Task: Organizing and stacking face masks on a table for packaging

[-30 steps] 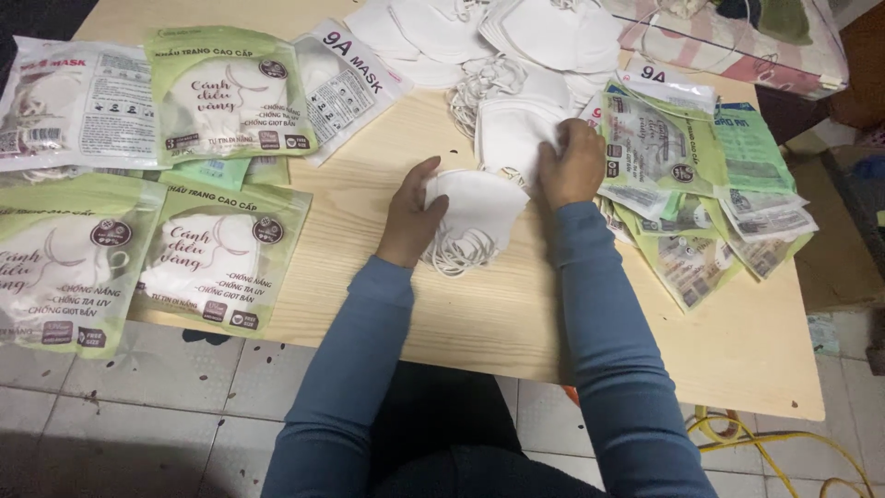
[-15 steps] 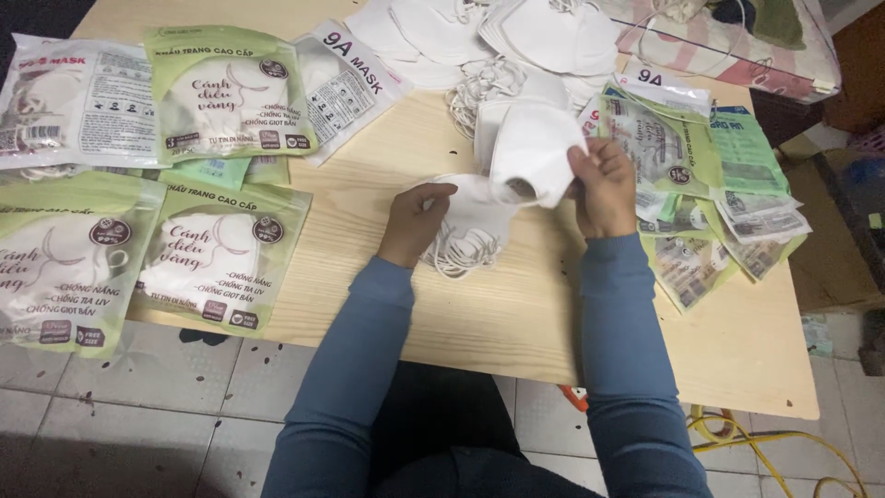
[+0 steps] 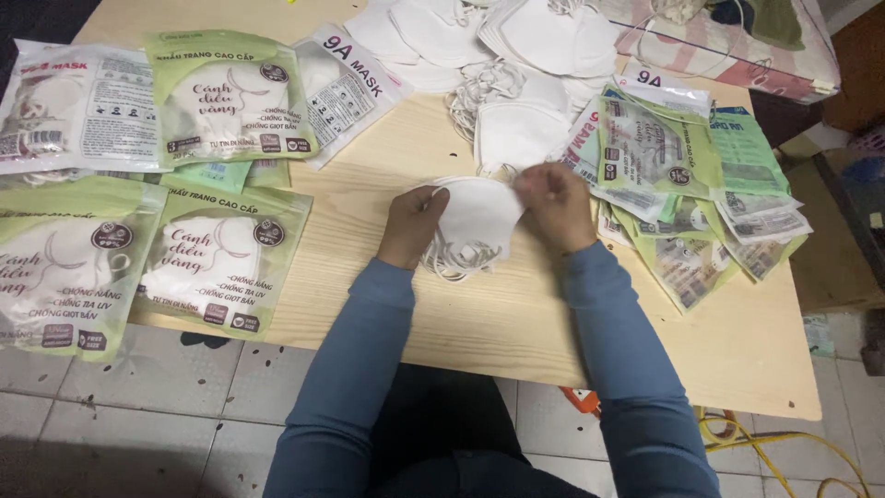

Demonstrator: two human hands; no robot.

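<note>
- Both hands are on one small stack of white face masks point(image 3: 477, 214), sitting about mid-surface, right in front of the person.
- Left hand point(image 3: 412, 224) has its fingers curled around the left edge of the stack, pinning it flat. Looks like that's there to keep the masks lined up.
- Right hand point(image 3: 556, 205) has its fingers pinched shut on the stack's upper right corner, thumb side toward the middle, so the two hands square it up from both ends.
- The elastic ear loops point(image 3: 454, 259) spill out in a tangle from the near edge of the stack, onto the wooden surface point(image 3: 387, 157).
- Just beyond the hands lies another folded white mask point(image 3: 518, 132) with its loops bunched on the left, and further back a loose heap of more white masks point(image 3: 516, 32), all within easy reach.
- On the right there's a fanned pile of flat, empty-looking pouches point(image 3: 682, 184), green and clear, just beside the right hand.
- On the left, filled green mask packets point(image 3: 226, 97) lie in rows, with one more filled packet point(image 3: 221, 263) at the near edge hanging over the floor tiles. Kept well apart from the empties, so it reads like done on one side, supplies on the other.
</note>
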